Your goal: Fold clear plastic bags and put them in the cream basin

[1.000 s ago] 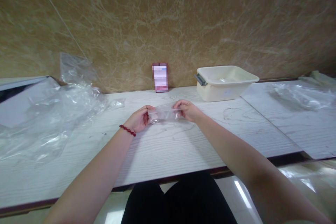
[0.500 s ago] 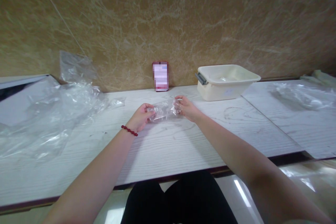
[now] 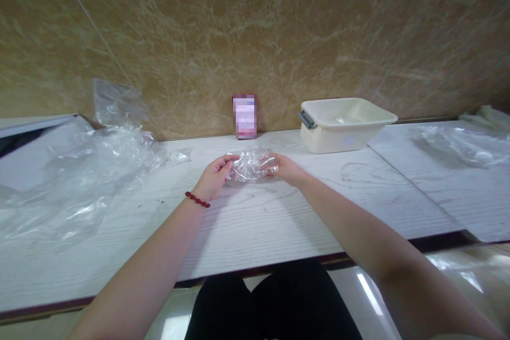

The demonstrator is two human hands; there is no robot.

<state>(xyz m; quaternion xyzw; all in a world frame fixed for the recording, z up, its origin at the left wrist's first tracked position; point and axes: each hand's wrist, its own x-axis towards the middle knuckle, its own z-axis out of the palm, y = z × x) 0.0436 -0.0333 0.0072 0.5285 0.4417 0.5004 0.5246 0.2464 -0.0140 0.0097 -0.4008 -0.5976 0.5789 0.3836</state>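
Note:
Between my hands, just over the white wood-grain table (image 3: 255,228), is a clear plastic bag (image 3: 250,166), crinkled and shiny. My left hand (image 3: 215,174), with a red bead bracelet (image 3: 197,200) at the wrist, pinches the bag's left end between thumb and fingers. At the other end, my right hand (image 3: 282,168) grips the bag, its fingers partly behind or inside the plastic; I cannot tell which. Whether anything lies within the bag does not show.
A phone (image 3: 244,117) leans upright against the marbled wall (image 3: 255,37). To its right stands a cream plastic bin (image 3: 338,141) with a grey handle and some clear plastic in it. Loose clear bags lie in a heap (image 3: 99,164) at left and a pile (image 3: 466,143) at far right.
My right fingers have moved from the bag's upper right edge to lower, partly behind or inside the plastic. The bag looks more bunched and fuller. My left hand keeps its pinch.

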